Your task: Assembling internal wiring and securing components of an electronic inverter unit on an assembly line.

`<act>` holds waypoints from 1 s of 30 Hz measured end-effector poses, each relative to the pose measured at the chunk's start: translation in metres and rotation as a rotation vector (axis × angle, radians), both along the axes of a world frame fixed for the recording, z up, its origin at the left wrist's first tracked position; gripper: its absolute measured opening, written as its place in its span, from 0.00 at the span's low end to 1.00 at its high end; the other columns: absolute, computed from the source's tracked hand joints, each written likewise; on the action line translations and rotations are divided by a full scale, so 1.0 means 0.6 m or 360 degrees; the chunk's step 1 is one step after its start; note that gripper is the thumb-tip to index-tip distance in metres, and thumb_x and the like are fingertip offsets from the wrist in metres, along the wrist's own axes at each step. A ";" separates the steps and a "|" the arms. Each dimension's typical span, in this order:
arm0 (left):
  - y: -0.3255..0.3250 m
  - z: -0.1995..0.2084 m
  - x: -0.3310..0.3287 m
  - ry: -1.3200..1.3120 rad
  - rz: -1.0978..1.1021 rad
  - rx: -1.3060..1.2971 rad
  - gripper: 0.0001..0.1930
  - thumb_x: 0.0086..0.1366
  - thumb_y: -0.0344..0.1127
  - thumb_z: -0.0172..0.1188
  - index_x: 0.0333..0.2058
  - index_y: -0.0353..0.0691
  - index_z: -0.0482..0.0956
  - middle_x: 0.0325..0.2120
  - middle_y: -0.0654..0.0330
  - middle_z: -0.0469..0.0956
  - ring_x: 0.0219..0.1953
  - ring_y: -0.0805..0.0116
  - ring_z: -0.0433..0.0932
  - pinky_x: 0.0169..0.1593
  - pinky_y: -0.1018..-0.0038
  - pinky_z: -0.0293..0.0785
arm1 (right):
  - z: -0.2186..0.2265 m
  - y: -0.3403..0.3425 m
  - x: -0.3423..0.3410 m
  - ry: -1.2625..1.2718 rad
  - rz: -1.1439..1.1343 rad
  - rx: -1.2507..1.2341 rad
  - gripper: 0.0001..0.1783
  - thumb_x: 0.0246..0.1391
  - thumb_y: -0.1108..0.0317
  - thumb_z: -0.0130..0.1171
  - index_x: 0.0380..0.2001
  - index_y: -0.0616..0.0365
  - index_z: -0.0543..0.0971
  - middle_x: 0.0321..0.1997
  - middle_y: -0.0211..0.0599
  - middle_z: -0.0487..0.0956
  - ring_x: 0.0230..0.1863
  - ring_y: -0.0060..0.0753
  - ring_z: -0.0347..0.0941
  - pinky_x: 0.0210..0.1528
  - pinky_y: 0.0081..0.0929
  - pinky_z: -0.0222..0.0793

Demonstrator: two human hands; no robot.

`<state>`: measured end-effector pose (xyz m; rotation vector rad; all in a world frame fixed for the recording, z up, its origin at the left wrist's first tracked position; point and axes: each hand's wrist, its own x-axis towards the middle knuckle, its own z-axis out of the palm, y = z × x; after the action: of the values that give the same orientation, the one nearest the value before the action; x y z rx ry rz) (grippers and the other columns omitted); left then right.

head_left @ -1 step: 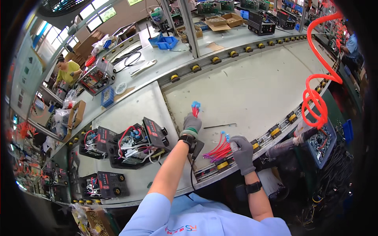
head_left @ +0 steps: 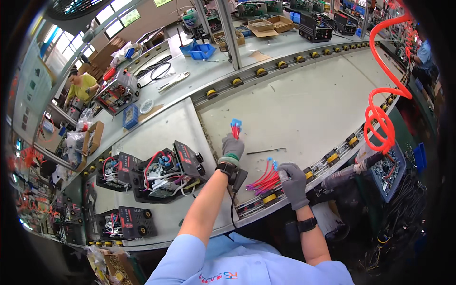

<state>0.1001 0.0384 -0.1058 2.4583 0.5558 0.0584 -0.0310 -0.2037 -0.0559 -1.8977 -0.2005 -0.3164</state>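
My left hand (head_left: 232,146), in a grey glove, is closed around a small bunch of red wires with blue terminals (head_left: 236,125) that stick up past its fingers. Beside it, toward the front rail, more red wires (head_left: 266,183) with blue ends lie on the conveyor's pale surface. Just to their right is my right hand (head_left: 293,184), also gloved in grey, its fingers curled and pressed together. Whatever those fingers may hold is hidden. A thin dark rod with a bent end (head_left: 266,151) lies between the two hands.
Opened black machine units (head_left: 164,175) with exposed wiring stand at the left. Roller rails (head_left: 332,159) edge the conveyor. A coiled red air hose (head_left: 380,123) hangs at the right, above a blue bin of small parts (head_left: 387,173). A co-worker in yellow (head_left: 81,86) stands far left.
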 end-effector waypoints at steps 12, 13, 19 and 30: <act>-0.023 0.277 -0.347 -0.0117 -0.0559 -0.2739 0.19 0.74 0.44 0.45 0.59 0.45 0.63 0.23 0.67 0.58 0.22 0.75 0.63 0.30 0.71 0.68 | 0.021 0.034 -0.006 0.0383 0.0095 0.0388 0.14 0.62 0.72 0.56 0.49 0.66 0.78 0.43 0.35 0.82 0.42 0.20 0.76 0.48 0.21 0.73; -0.021 0.280 -0.363 -0.0060 -0.0394 -0.2807 0.18 0.73 0.46 0.46 0.56 0.44 0.66 0.20 0.69 0.56 0.18 0.79 0.56 0.24 0.76 0.61 | 0.042 0.049 -0.015 0.0380 0.0249 0.0480 0.15 0.62 0.73 0.56 0.50 0.65 0.77 0.43 0.35 0.81 0.43 0.21 0.76 0.49 0.21 0.73; 0.008 0.279 -0.414 -0.0051 -0.0573 -0.2944 0.15 0.72 0.45 0.50 0.48 0.41 0.70 0.16 0.71 0.57 0.15 0.81 0.54 0.19 0.80 0.54 | 0.198 0.148 -0.061 0.0366 0.0853 0.1046 0.20 0.55 0.74 0.60 0.52 0.64 0.77 0.42 0.37 0.81 0.43 0.23 0.76 0.49 0.21 0.72; 0.047 0.299 -0.457 -0.0702 -0.0324 -0.2621 0.18 0.74 0.46 0.47 0.56 0.44 0.69 0.23 0.65 0.66 0.18 0.77 0.62 0.24 0.78 0.62 | 0.257 0.203 -0.108 -0.0272 0.0643 0.0241 0.10 0.48 0.74 0.67 0.36 0.60 0.80 0.28 0.35 0.77 0.26 0.22 0.72 0.30 0.21 0.69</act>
<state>-0.1738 0.0668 0.0737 0.8226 0.0219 0.0312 -0.0955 -0.0816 0.0985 -1.6354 -0.6466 -0.2107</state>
